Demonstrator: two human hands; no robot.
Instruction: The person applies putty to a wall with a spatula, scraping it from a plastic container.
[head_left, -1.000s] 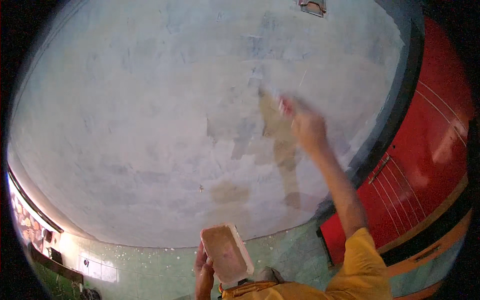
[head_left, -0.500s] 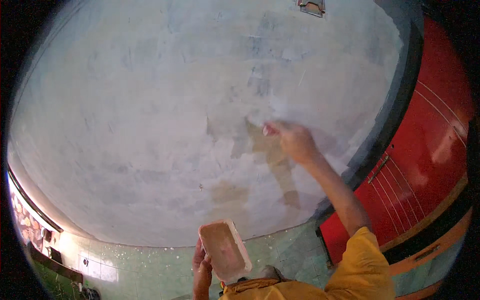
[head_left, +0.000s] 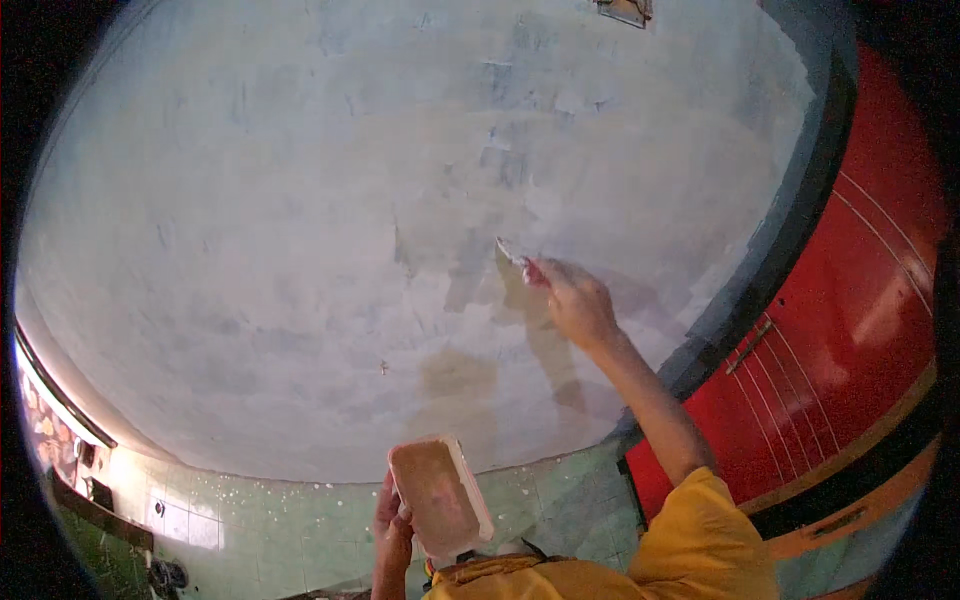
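Observation:
My right hand (head_left: 580, 303) is closed around the red handle of a putty knife (head_left: 509, 252). Its thin blade reaches up and left to the pale, patchy wall (head_left: 270, 180), over a smeared grey patch; whether its edge touches the wall I cannot tell. Low in front of me, my left hand (head_left: 393, 525) grips the left side of a shallow rectangular tub (head_left: 474, 490), tilted so that its inside shows. A beige-pink coating covers the inside. My left fingers are partly hidden behind the tub.
To the right stands a red door (head_left: 880, 290) beside a dark grey painted strip (head_left: 800, 200). Pale green floor tiles (head_left: 285, 540) with white spatters run along the wall's foot. A metal fitting (head_left: 625, 10) is at the top. Dark objects and brightness lie far left.
My right hand has moved slightly down along the wall, and the knife's blade shows more clearly. The left hand keeps holding the tub. The whole view has shifted a little.

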